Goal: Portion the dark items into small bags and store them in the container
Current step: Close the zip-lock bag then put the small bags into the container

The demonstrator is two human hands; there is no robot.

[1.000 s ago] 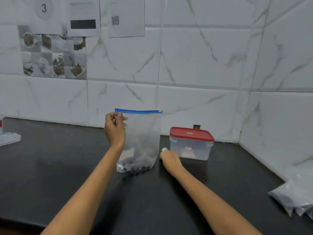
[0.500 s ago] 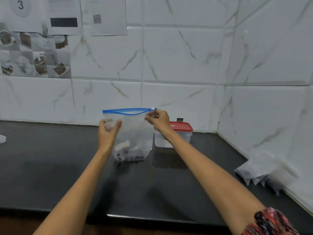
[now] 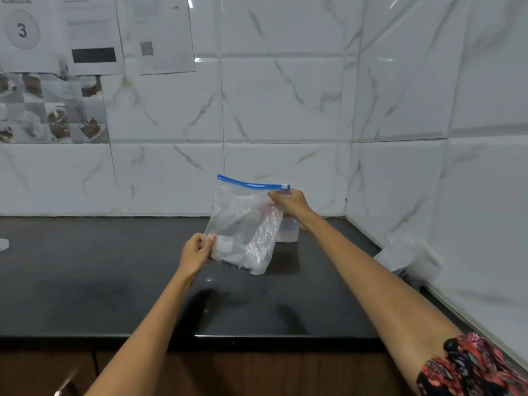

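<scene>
L hand [image 3: 197, 252] pinches bag [image 3: 243, 227] at lower-left corner; R hand [image 3: 288, 202] grips top-right end by blue zip [image 3: 251, 183]. Bag held tilted above counter [image 3: 114, 281], dark items [image 3: 234, 265] at bottom. Container [image 3: 288, 231] directly behind bag, nearer R hand.

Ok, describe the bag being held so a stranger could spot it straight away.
Look at the black counter below the white marble-tiled wall, near its right corner. The clear bag is held over it, the left hand at its lower corner and the right hand at its top. Unlike the blurred bags heaped by the side wall, it has a blue zip strip and dark bits at the bottom.
</scene>
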